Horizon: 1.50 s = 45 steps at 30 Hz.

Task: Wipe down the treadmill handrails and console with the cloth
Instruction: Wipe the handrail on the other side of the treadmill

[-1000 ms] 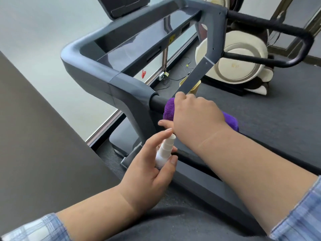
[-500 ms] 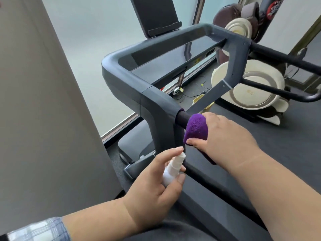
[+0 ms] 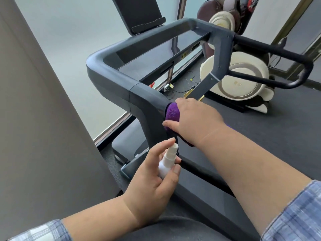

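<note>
My right hand grips a purple cloth wrapped around the near handrail, right where the rail meets the grey treadmill frame. The rail itself is hidden under the cloth and my hand. My left hand holds a small white spray bottle upright, just below the cloth, with the index finger over its nozzle. The dark glossy console spans the frame above. The far black handrail loops out at the right.
A dark tablet holder rises behind the console. A grey curtain hangs at the left beside a frosted window. A cream and brown massage chair stands behind the treadmill. Cables and a socket lie on the floor.
My right hand has slid the cloth along the near handrail toward the frame joint. The view has shifted, showing more of the console. My left hand keeps holding the bottle.
</note>
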Tool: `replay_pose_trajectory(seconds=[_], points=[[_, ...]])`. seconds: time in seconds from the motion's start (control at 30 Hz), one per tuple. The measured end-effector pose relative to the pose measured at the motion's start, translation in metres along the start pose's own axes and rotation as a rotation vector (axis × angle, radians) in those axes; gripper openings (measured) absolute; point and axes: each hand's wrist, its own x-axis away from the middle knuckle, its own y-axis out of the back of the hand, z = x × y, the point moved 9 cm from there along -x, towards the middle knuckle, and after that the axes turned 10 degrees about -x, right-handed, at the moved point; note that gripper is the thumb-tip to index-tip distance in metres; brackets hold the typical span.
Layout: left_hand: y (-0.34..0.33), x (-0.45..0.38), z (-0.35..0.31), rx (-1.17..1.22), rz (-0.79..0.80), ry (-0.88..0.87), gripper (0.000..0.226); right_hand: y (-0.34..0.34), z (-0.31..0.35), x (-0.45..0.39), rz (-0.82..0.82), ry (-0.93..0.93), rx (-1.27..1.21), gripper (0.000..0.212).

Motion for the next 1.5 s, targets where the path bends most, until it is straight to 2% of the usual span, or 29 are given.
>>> replay_pose_trajectory(seconds=[0.2, 0.43, 0.6, 0.9, 1.2, 1.5], points=[[-0.011, 0.005, 0.006, 0.020, 0.022, 0.006, 0.050, 0.005, -0.033, 0.029, -0.042, -0.041, -0.021, 0.065], [-0.016, 0.013, 0.015, 0.146, 0.040, 0.066, 0.048, -0.001, 0.016, 0.003, -0.092, 0.090, 0.077, 0.062], [-0.032, 0.008, 0.003, 0.096, 0.080, 0.003, 0.053, 0.002, 0.011, 0.002, -0.055, 0.070, -0.013, 0.065], [-0.078, 0.006, -0.009, 0.086, 0.166, -0.110, 0.055, 0.011, -0.072, 0.082, -0.130, -0.025, -0.054, 0.069], [-0.133, 0.007, -0.037, 0.059, 0.282, -0.120, 0.052, 0.021, -0.131, 0.135, -0.138, -0.095, -0.086, 0.074], [-0.185, 0.037, -0.062, 0.011, 0.287, -0.107, 0.053, 0.025, -0.189, 0.187, -0.118, -0.085, -0.117, 0.079]])
